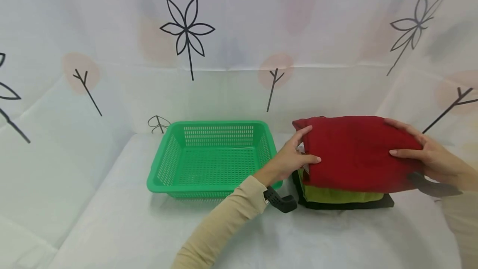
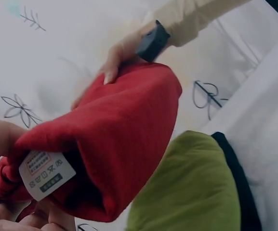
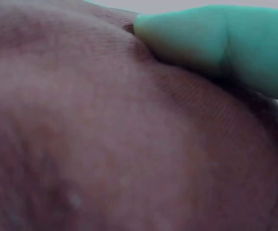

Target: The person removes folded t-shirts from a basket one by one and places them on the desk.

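Note:
A folded red garment (image 1: 354, 152) is held above a small stack of cloth on the right. My left hand (image 1: 289, 159) grips its left edge, the thumb on top. At the opposite end, my right hand (image 1: 437, 157) pinches the garment between thumb and fingers. The left wrist view shows a white care label (image 2: 47, 173) at the open fold beside my left fingers. Under the red garment lies a folded yellow-green cloth (image 1: 340, 195), on top of a dark cloth (image 1: 347, 206). In the right wrist view, red fabric (image 3: 129, 134) fills most of the picture below a finger.
A green plastic basket (image 1: 214, 190) with perforated walls stands left of the stack, nothing in it. White sheet covers the table (image 1: 123, 227). Behind hangs a pale curtain (image 1: 231, 20) printed with flowers and twigs.

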The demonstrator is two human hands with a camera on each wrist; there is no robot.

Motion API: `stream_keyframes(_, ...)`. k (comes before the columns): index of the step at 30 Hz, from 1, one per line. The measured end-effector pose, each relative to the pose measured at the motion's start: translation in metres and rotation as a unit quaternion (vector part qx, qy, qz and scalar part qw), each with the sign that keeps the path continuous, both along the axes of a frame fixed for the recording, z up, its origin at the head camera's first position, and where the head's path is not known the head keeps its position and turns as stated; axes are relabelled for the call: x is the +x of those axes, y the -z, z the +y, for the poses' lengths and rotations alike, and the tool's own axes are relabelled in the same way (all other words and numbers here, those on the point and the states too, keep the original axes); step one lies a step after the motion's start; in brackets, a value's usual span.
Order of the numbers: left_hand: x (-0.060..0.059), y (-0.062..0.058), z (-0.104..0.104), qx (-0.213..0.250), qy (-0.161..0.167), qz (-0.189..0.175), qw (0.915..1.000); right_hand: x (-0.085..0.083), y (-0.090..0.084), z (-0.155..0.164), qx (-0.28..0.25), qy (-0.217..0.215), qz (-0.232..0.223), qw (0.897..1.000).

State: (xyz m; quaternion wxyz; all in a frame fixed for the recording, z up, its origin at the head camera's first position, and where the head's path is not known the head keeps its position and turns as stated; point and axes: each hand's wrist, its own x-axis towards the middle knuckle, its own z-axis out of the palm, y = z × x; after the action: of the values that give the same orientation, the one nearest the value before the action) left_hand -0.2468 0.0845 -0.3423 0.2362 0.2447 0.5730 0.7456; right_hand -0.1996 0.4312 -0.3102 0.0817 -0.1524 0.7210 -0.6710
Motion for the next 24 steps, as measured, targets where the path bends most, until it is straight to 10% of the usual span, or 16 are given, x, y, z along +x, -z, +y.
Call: stream_keyframes(24, 0.009, 0.034, 0.034, -0.178, -0.15, -0.005, 0.9725, -0.022, 0.056, 0.015, 0.008, -0.027, -0.088, 0.996)
